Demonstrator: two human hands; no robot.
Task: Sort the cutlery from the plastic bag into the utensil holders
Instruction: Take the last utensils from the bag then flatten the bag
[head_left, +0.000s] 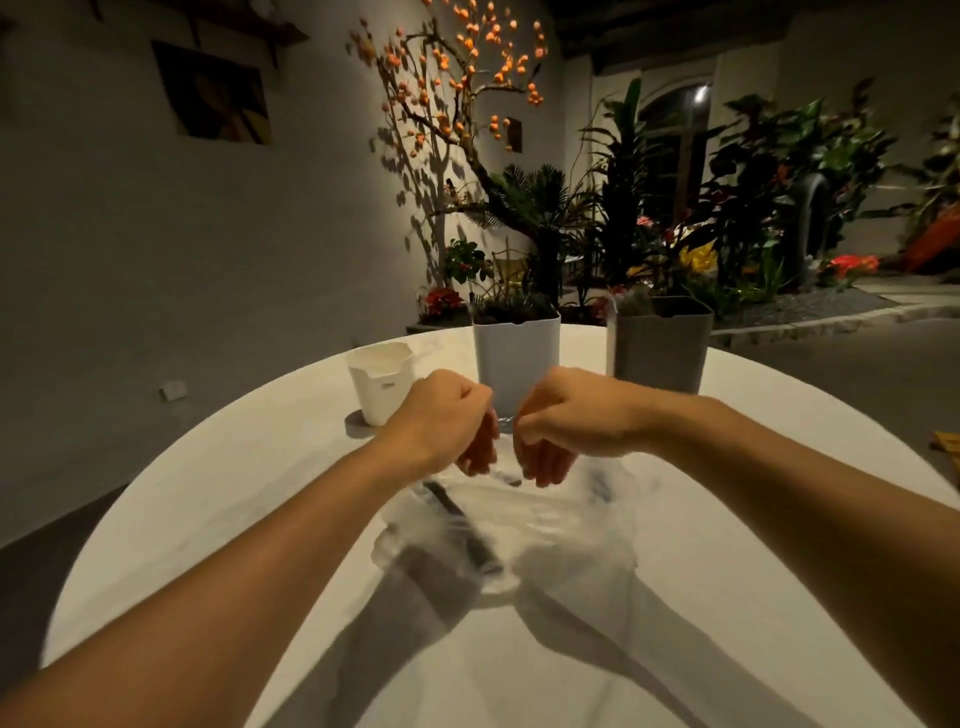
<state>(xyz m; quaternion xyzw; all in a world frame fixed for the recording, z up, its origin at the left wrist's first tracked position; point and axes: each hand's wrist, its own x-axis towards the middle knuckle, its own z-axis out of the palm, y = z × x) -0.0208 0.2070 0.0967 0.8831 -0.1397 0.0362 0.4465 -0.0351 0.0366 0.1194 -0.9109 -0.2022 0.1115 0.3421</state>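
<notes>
A clear plastic bag (540, 525) lies in the middle of the round white table (218, 519), with dark-handled cutlery (457, 525) showing through it. My left hand (441, 415) and my right hand (566, 415) meet just above the bag's far end, fingers curled, each pinching the plastic at its top. Three utensil holders stand behind the hands: a small white one (382, 382) at the left, a taller white one (517, 356) in the middle, a grey one (660, 343) at the right.
Beyond the table stand potted plants, flowers and a branch with orange fruit against a pale wall. The table's far edge runs just behind the holders. Bare tabletop lies to the left and right of the bag.
</notes>
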